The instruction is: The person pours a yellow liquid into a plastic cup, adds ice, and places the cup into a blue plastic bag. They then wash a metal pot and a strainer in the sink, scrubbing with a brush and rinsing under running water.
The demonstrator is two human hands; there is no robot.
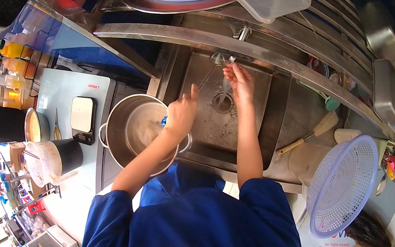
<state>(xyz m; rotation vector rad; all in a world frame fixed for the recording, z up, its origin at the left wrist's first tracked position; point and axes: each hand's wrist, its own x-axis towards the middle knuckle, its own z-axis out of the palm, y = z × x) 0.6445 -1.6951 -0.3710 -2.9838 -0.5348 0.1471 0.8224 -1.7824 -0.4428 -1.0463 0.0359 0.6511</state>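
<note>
My left hand (181, 115) is over the right rim of a large two-handled metal pot (134, 129), its index finger extended. A small blue item (164, 120) shows beside its curled fingers; whether they hold it cannot be told. My right hand (239, 81) is raised under the faucet (243, 34), fingers slightly curled beside running water, with nothing seen in it. The water falls towards the drain (222, 103) of the steel sink (264, 91). A coiled wire whisk (219, 59) lies at the sink's back; its handle runs towards my left fingertip, contact unclear.
A steel rack rail (195, 37) crosses above the sink's back. Right of the sink are a wooden-handled tool (290, 146) and a purple plastic colander (342, 185). At left, a kitchen scale (82, 118) and scissors (57, 128) lie near a black-clad person (0, 123).
</note>
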